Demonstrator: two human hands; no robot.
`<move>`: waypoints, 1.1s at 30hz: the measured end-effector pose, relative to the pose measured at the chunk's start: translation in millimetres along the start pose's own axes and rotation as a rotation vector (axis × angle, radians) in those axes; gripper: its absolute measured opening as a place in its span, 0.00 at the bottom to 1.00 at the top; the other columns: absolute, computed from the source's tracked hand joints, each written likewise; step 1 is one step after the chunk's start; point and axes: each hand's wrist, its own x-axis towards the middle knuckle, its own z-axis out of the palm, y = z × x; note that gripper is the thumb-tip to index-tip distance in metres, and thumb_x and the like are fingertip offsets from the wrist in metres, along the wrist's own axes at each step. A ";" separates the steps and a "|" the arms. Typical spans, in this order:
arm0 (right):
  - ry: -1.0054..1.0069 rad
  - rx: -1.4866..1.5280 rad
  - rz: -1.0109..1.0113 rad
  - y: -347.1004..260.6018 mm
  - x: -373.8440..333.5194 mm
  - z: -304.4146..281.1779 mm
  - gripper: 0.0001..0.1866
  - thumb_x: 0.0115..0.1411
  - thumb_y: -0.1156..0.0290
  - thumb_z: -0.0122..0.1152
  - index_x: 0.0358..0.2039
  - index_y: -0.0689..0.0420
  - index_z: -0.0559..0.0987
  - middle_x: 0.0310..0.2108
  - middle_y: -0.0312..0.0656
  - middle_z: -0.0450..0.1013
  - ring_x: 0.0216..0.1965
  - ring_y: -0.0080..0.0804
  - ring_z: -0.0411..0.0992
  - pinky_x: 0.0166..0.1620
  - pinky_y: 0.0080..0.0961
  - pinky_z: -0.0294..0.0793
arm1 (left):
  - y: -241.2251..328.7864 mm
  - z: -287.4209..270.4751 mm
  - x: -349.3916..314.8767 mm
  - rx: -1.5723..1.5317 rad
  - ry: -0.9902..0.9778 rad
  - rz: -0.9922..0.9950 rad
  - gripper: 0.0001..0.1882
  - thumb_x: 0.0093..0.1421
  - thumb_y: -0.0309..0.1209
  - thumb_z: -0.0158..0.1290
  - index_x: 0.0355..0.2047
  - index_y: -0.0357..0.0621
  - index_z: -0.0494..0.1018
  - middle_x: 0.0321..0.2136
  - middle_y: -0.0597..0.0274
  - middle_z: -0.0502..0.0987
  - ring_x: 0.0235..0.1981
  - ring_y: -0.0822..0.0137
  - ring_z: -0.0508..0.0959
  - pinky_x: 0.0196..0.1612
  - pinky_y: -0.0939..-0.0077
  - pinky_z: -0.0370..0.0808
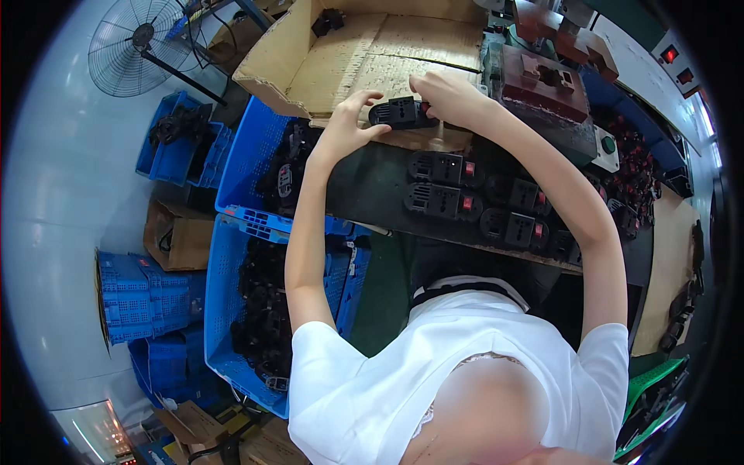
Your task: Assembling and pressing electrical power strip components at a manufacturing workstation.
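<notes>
While the left hand (349, 128) holds a black socket (401, 114), the half-hidden right grip (448, 98) is unclear.

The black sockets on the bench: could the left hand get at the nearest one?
Probably yes: the left hand is close to the nearest socket, with nothing visible standing between, though its fingers are busy at another socket.
</notes>
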 end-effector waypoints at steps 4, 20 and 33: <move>0.037 -0.045 -0.062 -3.2 2.9 0.2 0.08 0.41 0.81 0.63 0.26 0.66 0.78 0.26 0.52 0.75 0.33 0.49 0.77 0.34 0.37 0.77 | 0.7 -3.5 5.8 -0.001 -0.011 -0.030 0.27 0.44 0.30 0.66 0.45 0.39 0.72 0.42 0.53 0.77 0.45 0.61 0.77 0.51 0.68 0.72; 0.060 0.023 -0.083 -1.8 -9.6 9.5 0.07 0.44 0.76 0.63 0.26 0.64 0.79 0.27 0.52 0.74 0.32 0.49 0.75 0.37 0.37 0.75 | -10.8 9.3 6.0 -0.160 -0.108 -0.117 0.26 0.44 0.22 0.65 0.43 0.37 0.66 0.40 0.54 0.76 0.47 0.63 0.76 0.55 0.69 0.70; 0.193 -0.048 -0.038 -9.8 -36.0 -30.3 0.16 0.51 0.76 0.61 0.42 0.59 0.74 0.37 0.48 0.73 0.40 0.45 0.74 0.41 0.36 0.75 | 9.8 -67.3 41.2 0.117 -0.473 -0.250 0.45 0.48 0.36 0.65 0.64 0.44 0.55 0.60 0.50 0.63 0.59 0.61 0.66 0.60 0.69 0.64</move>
